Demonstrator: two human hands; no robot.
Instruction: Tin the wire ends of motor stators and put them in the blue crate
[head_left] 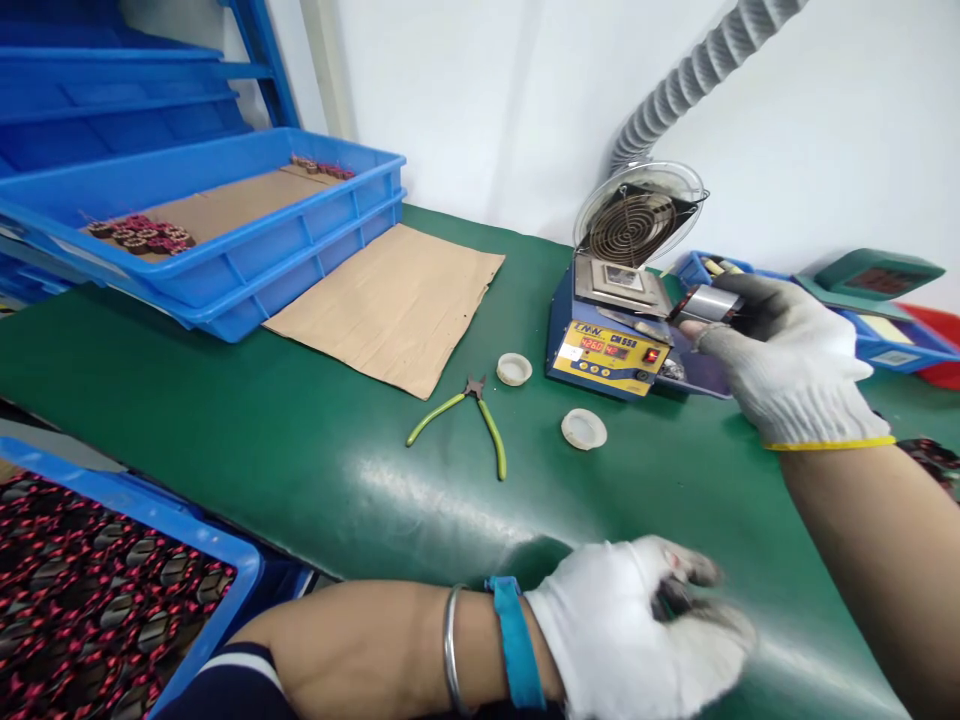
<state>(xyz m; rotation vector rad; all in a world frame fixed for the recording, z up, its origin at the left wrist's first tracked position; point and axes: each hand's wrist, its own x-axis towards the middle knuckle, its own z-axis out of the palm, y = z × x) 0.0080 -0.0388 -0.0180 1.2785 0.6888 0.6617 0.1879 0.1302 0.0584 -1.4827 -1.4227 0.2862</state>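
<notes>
My right hand (787, 350), in a white glove with dark-stained fingers, grips a silver cylindrical stator (712, 304) with dark reddish windings at its near end. The stator is held sideways at the right edge of a blue solder pot (607, 350) with a yellow front panel and a lit red display. Low in the view, my gloved left hand (645, 625) is over the green bench. Its thumb and fingers are bent with a gap between them, and nothing held shows there. Green-handled cutters (474, 388) lie open, with two small white dishes (514, 369) nearby.
A blue crate (315, 235) with wound coils stands at the left, beside a cardboard sheet (397, 305). Another bin (240, 560) of red-wound parts is below the bench edge. Behind the pot are a round fan (634, 228) and grey duct (697, 75); blue trays (892, 345) stand right.
</notes>
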